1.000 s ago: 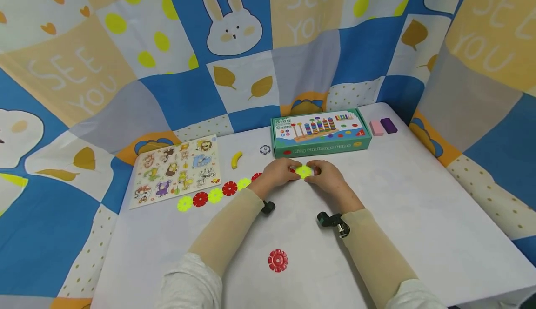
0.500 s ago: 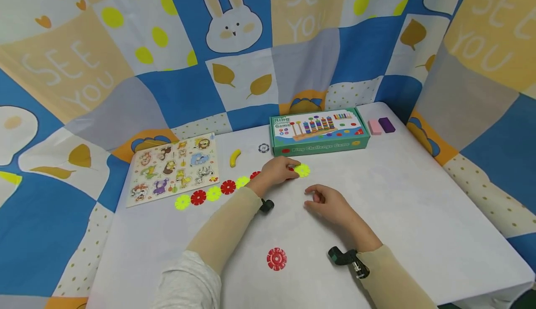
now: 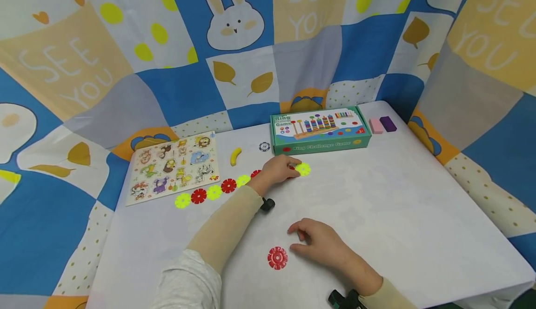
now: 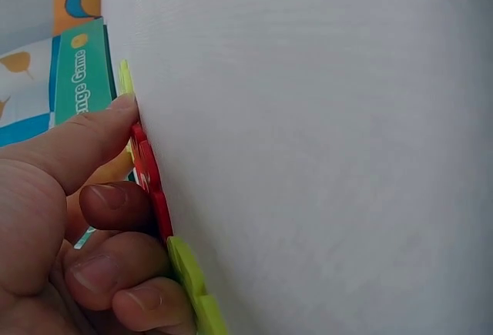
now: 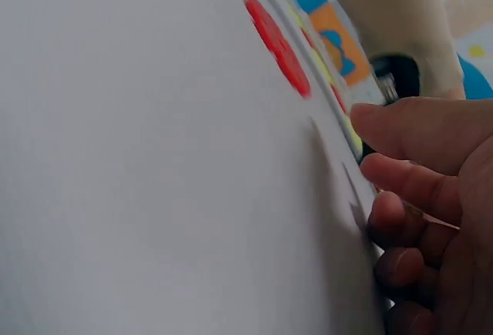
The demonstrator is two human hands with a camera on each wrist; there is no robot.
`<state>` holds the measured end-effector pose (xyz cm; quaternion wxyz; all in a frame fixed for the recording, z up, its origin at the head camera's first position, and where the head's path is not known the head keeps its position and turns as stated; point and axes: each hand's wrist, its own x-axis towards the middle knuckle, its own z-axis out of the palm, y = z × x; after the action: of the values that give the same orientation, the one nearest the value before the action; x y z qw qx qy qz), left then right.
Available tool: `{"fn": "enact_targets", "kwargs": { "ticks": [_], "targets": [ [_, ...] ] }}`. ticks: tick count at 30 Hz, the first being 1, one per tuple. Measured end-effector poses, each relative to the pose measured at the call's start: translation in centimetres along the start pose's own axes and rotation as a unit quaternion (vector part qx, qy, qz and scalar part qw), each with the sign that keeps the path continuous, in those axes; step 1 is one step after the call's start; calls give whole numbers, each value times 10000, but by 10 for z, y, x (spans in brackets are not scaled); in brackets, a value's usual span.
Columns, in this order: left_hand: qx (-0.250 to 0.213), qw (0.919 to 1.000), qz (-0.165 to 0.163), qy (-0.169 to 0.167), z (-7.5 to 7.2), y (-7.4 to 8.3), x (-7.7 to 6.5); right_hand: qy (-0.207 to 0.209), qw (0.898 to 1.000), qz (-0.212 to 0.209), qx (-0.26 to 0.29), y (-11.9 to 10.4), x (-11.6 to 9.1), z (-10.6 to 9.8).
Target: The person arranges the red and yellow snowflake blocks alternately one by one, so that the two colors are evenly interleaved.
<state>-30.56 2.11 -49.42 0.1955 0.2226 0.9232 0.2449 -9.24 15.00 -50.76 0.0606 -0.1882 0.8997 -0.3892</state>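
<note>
A row of alternating yellow-green and red interlocking discs [image 3: 228, 185] lies slantwise across the white table, partly hidden behind my left arm. At its right end, my left hand [image 3: 278, 169] pinches the yellow-green end disc [image 3: 304, 169] by its near side. In the left wrist view the thumb [image 4: 115, 115] is on that disc's edge, and a red disc [image 4: 154, 181] stands close by the curled fingers. A loose red disc [image 3: 277, 258] lies flat nearer the front. Just to its right hovers my right hand [image 3: 322, 244], fingers loosely bent and holding nothing.
A green Ring Challenge Game box [image 3: 320, 132] stands behind the left hand. An animal puzzle board [image 3: 173, 167], a yellow banana piece [image 3: 236, 156] and a small round token [image 3: 264, 147] lie to its left. Pink [image 3: 376, 126] and purple blocks [image 3: 388, 124] sit at the back right.
My right hand has let go of the yellow-green end disc and come back toward the front, beside the loose red disc. My left hand has stayed at the row's end.
</note>
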Motion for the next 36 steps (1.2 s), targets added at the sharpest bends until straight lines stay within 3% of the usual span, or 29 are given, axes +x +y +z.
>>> {"fn": "enact_targets", "kwargs": {
  "ticks": [5, 10, 17, 22, 27, 31, 36],
  "targets": [
    [-70, 9999, -49, -71, 1, 0, -2, -414, 9979, -304, -406, -17, 3, 19],
    [-44, 9999, -94, -57, 3, 0, -4, -795, 9949, -138, -613, -31, 10, 28],
    [-93, 9999, -96, -76, 6, 0, -5, -1144, 9906, 154, -733, -40, 13, 26],
    [-116, 9997, -166, -132, 4, 2, -7, -1584, 9873, 22, 121, -40, 11, 20],
    [-104, 9997, -152, -139, 3, 2, -7, -1984, 9683, 133, 1509, -46, 8, 5],
    [-84, 9999, -32, -47, 2, 1, -4, -1932, 9574, 318, 2125, -54, 9, -17],
    [-10, 9999, 85, 66, 0, -1, -2, -1603, 9601, 465, 2245, -64, 11, -50]
  ]
}}
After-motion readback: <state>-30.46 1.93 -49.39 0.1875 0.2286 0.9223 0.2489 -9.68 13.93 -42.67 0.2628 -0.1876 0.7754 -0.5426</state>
